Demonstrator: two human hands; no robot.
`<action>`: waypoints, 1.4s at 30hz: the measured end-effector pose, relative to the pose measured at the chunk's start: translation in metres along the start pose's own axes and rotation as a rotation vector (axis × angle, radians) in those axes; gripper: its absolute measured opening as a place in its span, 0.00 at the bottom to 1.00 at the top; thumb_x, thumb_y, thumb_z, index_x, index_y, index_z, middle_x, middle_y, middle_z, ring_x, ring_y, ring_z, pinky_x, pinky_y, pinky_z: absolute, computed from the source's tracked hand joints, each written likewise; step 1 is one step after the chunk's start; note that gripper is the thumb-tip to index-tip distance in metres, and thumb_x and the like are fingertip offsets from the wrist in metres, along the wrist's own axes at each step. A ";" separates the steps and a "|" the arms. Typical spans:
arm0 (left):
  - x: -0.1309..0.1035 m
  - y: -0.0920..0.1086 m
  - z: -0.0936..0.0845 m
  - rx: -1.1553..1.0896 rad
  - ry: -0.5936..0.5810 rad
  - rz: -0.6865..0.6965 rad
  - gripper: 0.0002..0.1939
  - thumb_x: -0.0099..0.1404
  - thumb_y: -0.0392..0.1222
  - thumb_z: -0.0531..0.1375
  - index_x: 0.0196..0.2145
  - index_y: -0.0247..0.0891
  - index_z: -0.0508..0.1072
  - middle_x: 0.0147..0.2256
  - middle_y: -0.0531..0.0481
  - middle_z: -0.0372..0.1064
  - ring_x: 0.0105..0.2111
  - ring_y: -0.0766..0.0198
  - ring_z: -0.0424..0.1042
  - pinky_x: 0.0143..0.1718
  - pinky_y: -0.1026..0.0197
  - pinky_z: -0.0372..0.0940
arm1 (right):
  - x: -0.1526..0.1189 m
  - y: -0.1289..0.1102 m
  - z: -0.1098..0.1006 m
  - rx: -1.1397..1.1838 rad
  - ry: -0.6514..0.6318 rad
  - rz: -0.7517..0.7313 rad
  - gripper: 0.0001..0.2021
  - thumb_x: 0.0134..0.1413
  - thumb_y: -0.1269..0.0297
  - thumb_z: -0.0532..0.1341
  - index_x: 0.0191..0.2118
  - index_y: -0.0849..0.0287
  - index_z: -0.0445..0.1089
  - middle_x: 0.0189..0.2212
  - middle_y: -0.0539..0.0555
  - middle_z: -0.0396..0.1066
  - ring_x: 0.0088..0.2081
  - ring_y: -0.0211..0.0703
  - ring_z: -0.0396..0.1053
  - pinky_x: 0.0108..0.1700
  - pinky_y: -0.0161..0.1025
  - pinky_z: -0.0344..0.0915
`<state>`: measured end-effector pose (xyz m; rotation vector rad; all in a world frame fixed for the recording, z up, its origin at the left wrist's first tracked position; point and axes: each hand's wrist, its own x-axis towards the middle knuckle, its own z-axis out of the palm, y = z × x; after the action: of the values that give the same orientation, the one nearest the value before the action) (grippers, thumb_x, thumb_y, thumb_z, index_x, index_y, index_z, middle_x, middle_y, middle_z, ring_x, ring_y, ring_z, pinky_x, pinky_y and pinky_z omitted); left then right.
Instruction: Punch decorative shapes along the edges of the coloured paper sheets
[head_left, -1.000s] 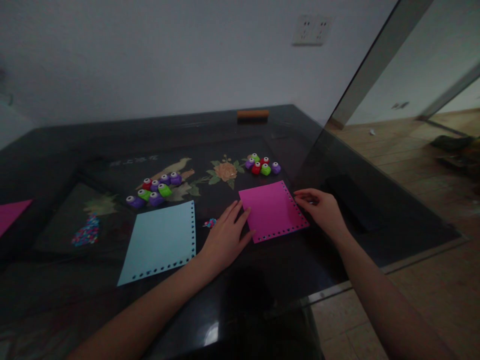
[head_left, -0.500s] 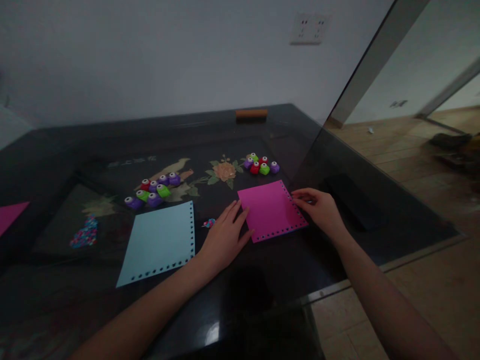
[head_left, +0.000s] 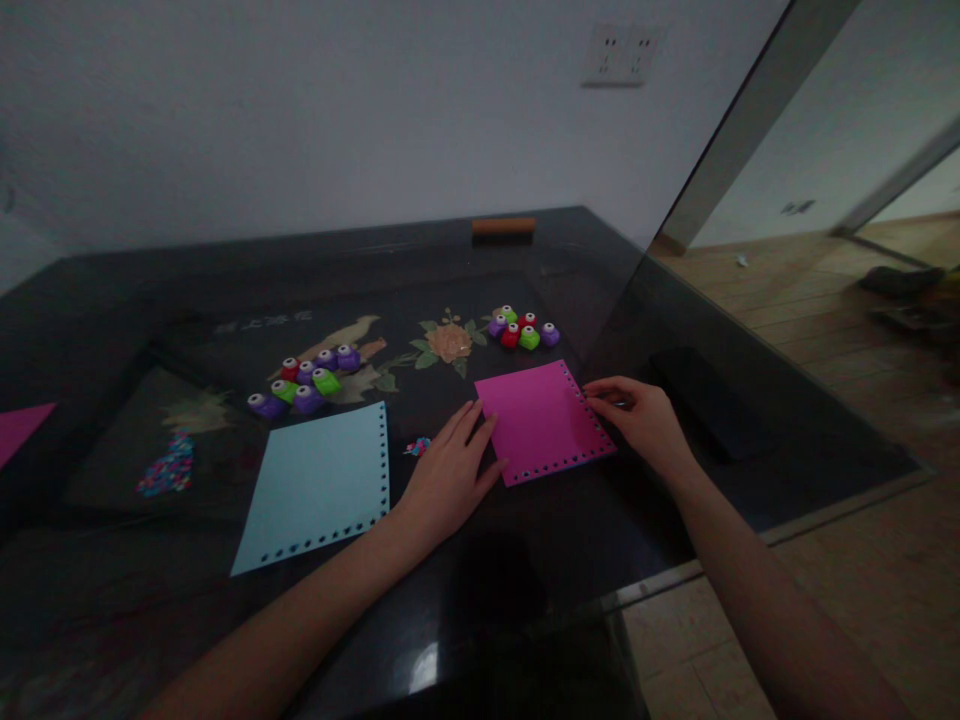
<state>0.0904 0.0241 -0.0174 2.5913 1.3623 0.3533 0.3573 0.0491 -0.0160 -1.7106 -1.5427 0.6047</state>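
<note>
A pink sheet of paper [head_left: 529,425] lies flat on the dark tabletop, with rows of small cut-out holes along its right and near edges. My left hand [head_left: 448,470] rests on its left edge, fingers stretched and spread. At the sheet's right edge, over the holes, my right hand [head_left: 637,415] has thumb and forefinger pinched together; whatever lies between them is too small to make out. Beside my left hand is a little heap of coloured paper bits [head_left: 417,446]. A light blue sheet [head_left: 322,485] with similar holes lies to the left, partly behind my left forearm.
Small purple, green and red pieces with white round tops stand in a left group [head_left: 307,385] and a right group [head_left: 523,328]. A bigger confetti pile [head_left: 169,468] lies far left, near another pink sheet [head_left: 22,430]. A brown cylinder [head_left: 502,228] sits by the wall, a black flat object [head_left: 701,400] at right.
Both hands and the pink sheet stay almost exactly where they were. Only a very slight shift of the view shows.
</note>
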 end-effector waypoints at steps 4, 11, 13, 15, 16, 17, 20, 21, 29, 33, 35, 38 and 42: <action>0.000 0.000 0.000 0.003 0.000 -0.002 0.26 0.65 0.44 0.55 0.58 0.31 0.60 0.61 0.34 0.53 0.62 0.50 0.50 0.60 0.48 0.54 | 0.000 0.000 0.000 -0.005 0.006 -0.006 0.08 0.44 0.65 0.64 0.34 0.59 0.74 0.32 0.55 0.76 0.30 0.45 0.72 0.36 0.43 0.68; 0.000 -0.001 0.000 0.013 -0.007 0.006 0.26 0.65 0.44 0.55 0.58 0.30 0.60 0.61 0.35 0.53 0.62 0.50 0.49 0.60 0.49 0.53 | 0.000 -0.002 0.000 -0.015 0.008 0.001 0.08 0.43 0.66 0.64 0.33 0.59 0.75 0.31 0.54 0.76 0.29 0.43 0.71 0.35 0.41 0.67; 0.000 -0.001 0.001 0.016 -0.006 0.007 0.26 0.66 0.45 0.55 0.58 0.30 0.60 0.61 0.35 0.53 0.62 0.50 0.49 0.60 0.49 0.52 | 0.000 -0.003 0.000 -0.025 0.010 0.007 0.08 0.43 0.66 0.64 0.33 0.59 0.75 0.31 0.54 0.76 0.28 0.43 0.71 0.34 0.41 0.67; 0.000 -0.001 0.002 0.016 -0.001 0.014 0.26 0.66 0.45 0.55 0.58 0.31 0.60 0.61 0.35 0.53 0.62 0.51 0.49 0.60 0.49 0.52 | -0.001 -0.002 0.000 -0.022 0.008 0.012 0.08 0.43 0.65 0.64 0.33 0.60 0.75 0.31 0.54 0.76 0.29 0.43 0.71 0.34 0.41 0.66; 0.000 -0.002 0.002 0.013 0.000 0.017 0.26 0.66 0.45 0.55 0.58 0.30 0.59 0.61 0.35 0.53 0.62 0.51 0.49 0.60 0.49 0.52 | -0.001 -0.002 0.000 -0.021 0.007 0.010 0.08 0.44 0.65 0.64 0.33 0.60 0.75 0.31 0.54 0.76 0.29 0.43 0.71 0.34 0.41 0.66; 0.000 -0.002 0.001 0.010 0.000 0.017 0.26 0.66 0.44 0.55 0.58 0.30 0.59 0.61 0.35 0.53 0.62 0.50 0.50 0.60 0.49 0.52 | 0.000 -0.001 0.001 -0.023 0.007 0.005 0.08 0.44 0.65 0.64 0.34 0.60 0.75 0.31 0.54 0.76 0.29 0.43 0.71 0.34 0.41 0.66; 0.001 -0.001 -0.005 -0.001 0.021 0.013 0.25 0.65 0.43 0.56 0.57 0.31 0.61 0.60 0.34 0.53 0.61 0.49 0.52 0.60 0.48 0.53 | 0.001 0.000 -0.001 -0.048 0.007 -0.033 0.07 0.47 0.66 0.62 0.34 0.59 0.74 0.31 0.54 0.76 0.30 0.44 0.71 0.35 0.41 0.66; 0.001 0.001 -0.008 -0.005 0.036 0.016 0.23 0.65 0.43 0.56 0.56 0.31 0.63 0.60 0.34 0.54 0.60 0.49 0.53 0.59 0.48 0.54 | 0.002 -0.001 -0.001 -0.064 0.011 -0.051 0.07 0.47 0.67 0.61 0.34 0.59 0.74 0.31 0.54 0.76 0.31 0.44 0.71 0.36 0.42 0.66; -0.012 0.051 -0.008 -0.113 0.008 0.326 0.11 0.65 0.39 0.55 0.46 0.40 0.70 0.52 0.44 0.64 0.54 0.56 0.60 0.55 0.52 0.59 | 0.038 -0.038 0.012 -0.275 -0.135 -0.387 0.10 0.55 0.72 0.56 0.38 0.60 0.74 0.38 0.57 0.75 0.42 0.46 0.69 0.47 0.43 0.62; -0.016 0.079 0.004 -0.052 -0.043 0.302 0.17 0.64 0.40 0.57 0.50 0.37 0.67 0.50 0.44 0.65 0.51 0.56 0.63 0.51 0.53 0.62 | 0.062 -0.050 0.038 -0.449 -0.337 -0.532 0.11 0.56 0.74 0.54 0.38 0.62 0.74 0.40 0.58 0.73 0.45 0.47 0.66 0.49 0.43 0.59; -0.014 0.090 0.008 -0.006 -0.059 0.246 0.20 0.64 0.42 0.56 0.53 0.35 0.65 0.50 0.42 0.65 0.50 0.53 0.64 0.50 0.52 0.63 | 0.070 -0.052 0.048 -0.470 -0.361 -0.555 0.10 0.57 0.73 0.55 0.38 0.61 0.74 0.39 0.59 0.72 0.43 0.47 0.66 0.47 0.43 0.59; -0.008 0.101 0.011 0.045 -0.074 0.179 0.23 0.63 0.44 0.56 0.54 0.32 0.64 0.51 0.40 0.65 0.50 0.51 0.64 0.49 0.49 0.64 | 0.076 -0.053 0.056 -0.481 -0.373 -0.572 0.10 0.57 0.71 0.55 0.38 0.60 0.74 0.38 0.59 0.70 0.42 0.47 0.65 0.45 0.42 0.58; -0.003 0.107 0.016 0.102 -0.059 0.154 0.23 0.64 0.43 0.55 0.54 0.30 0.65 0.51 0.38 0.66 0.49 0.50 0.65 0.47 0.49 0.64 | 0.076 -0.051 0.058 -0.486 -0.378 -0.577 0.09 0.58 0.69 0.55 0.38 0.60 0.73 0.38 0.58 0.68 0.42 0.46 0.64 0.43 0.40 0.57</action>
<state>0.1771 -0.0385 -0.0035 2.7750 1.1947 0.2340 0.2935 0.1360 -0.0020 -1.4022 -2.4873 0.2661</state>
